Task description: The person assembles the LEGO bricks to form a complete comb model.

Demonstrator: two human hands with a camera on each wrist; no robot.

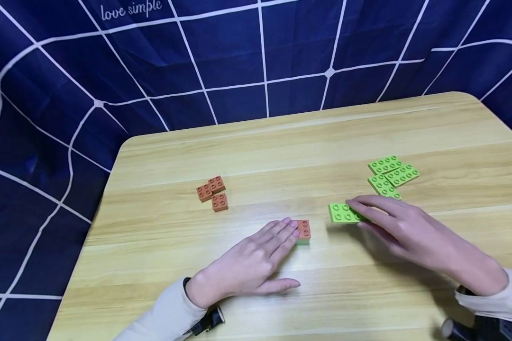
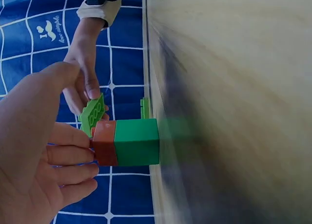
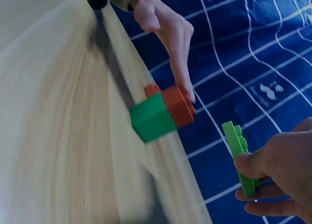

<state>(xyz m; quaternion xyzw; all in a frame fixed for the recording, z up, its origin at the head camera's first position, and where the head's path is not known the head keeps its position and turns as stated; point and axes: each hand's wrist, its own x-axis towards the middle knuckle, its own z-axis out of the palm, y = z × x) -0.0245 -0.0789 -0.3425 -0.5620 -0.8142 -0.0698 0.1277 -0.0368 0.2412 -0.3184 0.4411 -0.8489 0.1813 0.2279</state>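
Red brick (image 1: pixel 304 229) sits on green brick (image 2: pixel 137 142), desk (image 1: pixel 153 265), centre of head frame. My left grip (image 1: pixel 249 260) lies fingers straight at the red one's top. My right grip (image 1: pixel 403 232), right of centre, pinches a light-green plate (image 1: pixel 342 212) off the desk. Looks like mid-stacking; next move probably calls for bringing the plate left, lining up studs, pressing.

There are four orange bricks (image 1: pixel 219 202), four lime plates (image 1: pixel 403 175), one green block (image 2: pixel 138 142).
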